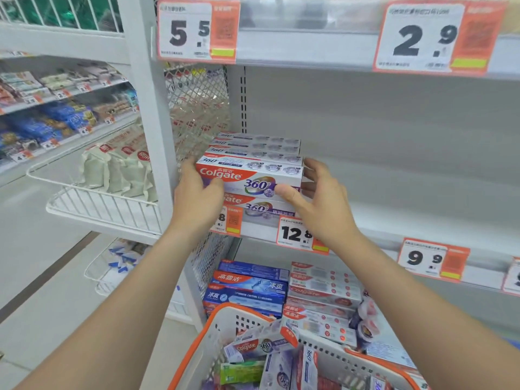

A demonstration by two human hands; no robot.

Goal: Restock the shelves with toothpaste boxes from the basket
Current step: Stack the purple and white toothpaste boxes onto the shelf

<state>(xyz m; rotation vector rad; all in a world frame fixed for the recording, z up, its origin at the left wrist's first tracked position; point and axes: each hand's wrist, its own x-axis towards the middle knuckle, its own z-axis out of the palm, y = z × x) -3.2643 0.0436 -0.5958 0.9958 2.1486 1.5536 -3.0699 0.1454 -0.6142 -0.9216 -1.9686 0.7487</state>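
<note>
The grip of the left hand (197,198) and the right hand (320,201) is clamped on the ends of one Colgate 360 box (253,178), at centre atop a stack on the middle shelf (408,209); its top is the nearest of four running back, and a lower box (259,205) lies under it. At 6 o'clock the orange-rimmed basket (222,330) holds jumbled boxes too tangled to count, with blue boxes (247,288) and red-and-white boxes (323,288) stacked just beyond its rim. Four readable price tags show: the 5.5 tag (185,30) at 11 o'clock, the 2.9 tag (422,38) at 1, the 12.8 tag (295,233) at 5, the 9.9 tag (422,258) at 4.
</note>
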